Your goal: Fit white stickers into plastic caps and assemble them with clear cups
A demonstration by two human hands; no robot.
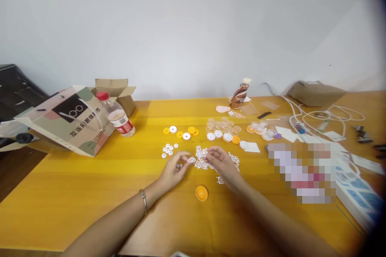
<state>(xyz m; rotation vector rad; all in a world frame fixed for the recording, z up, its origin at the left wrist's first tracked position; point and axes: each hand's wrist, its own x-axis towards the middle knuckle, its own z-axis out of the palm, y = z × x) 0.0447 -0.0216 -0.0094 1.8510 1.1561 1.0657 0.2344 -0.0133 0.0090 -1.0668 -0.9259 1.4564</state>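
Note:
Above the yellow tabletop, my left hand pinches a small white openwork plastic piece between thumb and fingers. My right hand is closed at the fingertips on another white openwork piece, partly covered by the fingers. Between and below both hands lies a loose pile of white openwork pieces, with more of them to the right, behind my right hand. One single piece lies under the right wrist. Nearer to me rests a round orange cap with a pale centre.
Small white discs, yellow and white rings and clear cups lie beyond the hands. A water bottle and paper bag stand left. A brown drink bottle, white cables and a power strip are right.

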